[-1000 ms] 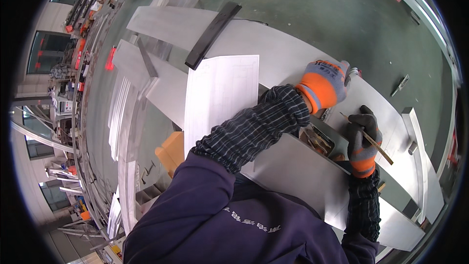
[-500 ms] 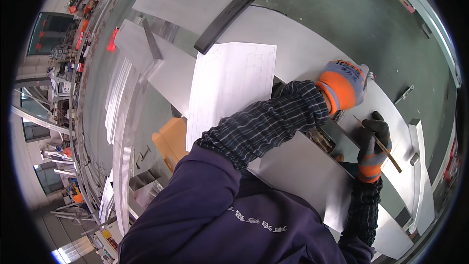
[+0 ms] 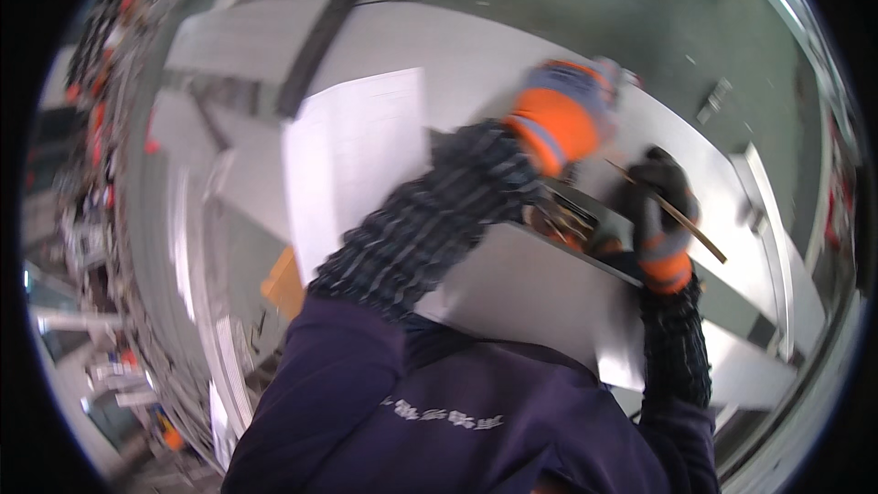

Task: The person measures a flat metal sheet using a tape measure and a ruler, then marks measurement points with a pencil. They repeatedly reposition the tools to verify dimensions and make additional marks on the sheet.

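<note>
My left hand [image 3: 560, 114], in an orange and grey glove, rests at the far edge of a pale metal sheet [image 3: 457, 41]. Its fingers look curled round something small at that edge, which blur and the glove hide. Nearer to me, my right hand [image 3: 660, 210], in a dark glove with an orange cuff, pinches a thin brown pencil [image 3: 690, 229] slantwise over the metal. White paper with a line drawing [image 3: 357, 155] lies left of my left arm. A dark bar [image 3: 320, 46] lies across the sheet beside it.
A tray of tools [image 3: 567, 220] sits between the metal sheets, below my left wrist. An upright angled metal profile [image 3: 773, 247] stands at the right. Cardboard [image 3: 285, 284] is at the left, near stacked pale metal strips [image 3: 233, 366]. A small metal piece [image 3: 715, 101] lies on the floor.
The whole view has swung, so the sheets, paper and both hands appear farther left and somewhat higher, with blur. My right hand still grips the pencil; my left hand stays at the far edge.
</note>
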A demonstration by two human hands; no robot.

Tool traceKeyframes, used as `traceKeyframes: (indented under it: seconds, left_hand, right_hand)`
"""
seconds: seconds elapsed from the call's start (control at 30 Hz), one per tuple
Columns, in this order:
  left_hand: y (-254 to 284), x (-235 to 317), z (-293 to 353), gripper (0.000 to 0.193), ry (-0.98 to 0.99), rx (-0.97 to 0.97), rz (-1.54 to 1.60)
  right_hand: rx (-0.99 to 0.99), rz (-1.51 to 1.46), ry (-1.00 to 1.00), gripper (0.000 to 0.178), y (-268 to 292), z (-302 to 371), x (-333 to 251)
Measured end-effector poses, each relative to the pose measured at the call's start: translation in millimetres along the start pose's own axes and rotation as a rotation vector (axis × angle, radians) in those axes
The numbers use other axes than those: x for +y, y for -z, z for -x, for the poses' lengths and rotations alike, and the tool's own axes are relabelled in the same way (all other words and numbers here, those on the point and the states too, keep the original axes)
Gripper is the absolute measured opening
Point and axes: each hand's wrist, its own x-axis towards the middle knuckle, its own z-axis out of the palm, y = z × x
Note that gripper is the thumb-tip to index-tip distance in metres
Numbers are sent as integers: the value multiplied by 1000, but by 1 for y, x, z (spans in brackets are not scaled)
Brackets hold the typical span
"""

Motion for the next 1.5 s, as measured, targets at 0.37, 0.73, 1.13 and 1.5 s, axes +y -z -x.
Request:
traceKeyframes:
  seconds: [0.37,0.73,1.13,1.5]
  left_hand:
    - [-7,-11,2,31,-90,184,19]
    - [-6,-19,1,27,-118,194,169]
    - [-10,-26,-3,27,-189,223,39]
    - [-9,-25,0,28,-186,206,89]
  right_hand:
    - [35,-28,71,19,-7,-16,-14]
    - [-37,-62,-10,20,-11,-18,-12]
    - [65,-32,103,24,-21,-20,-1]
    - [37,-6,106,26,-20,-19,-2]
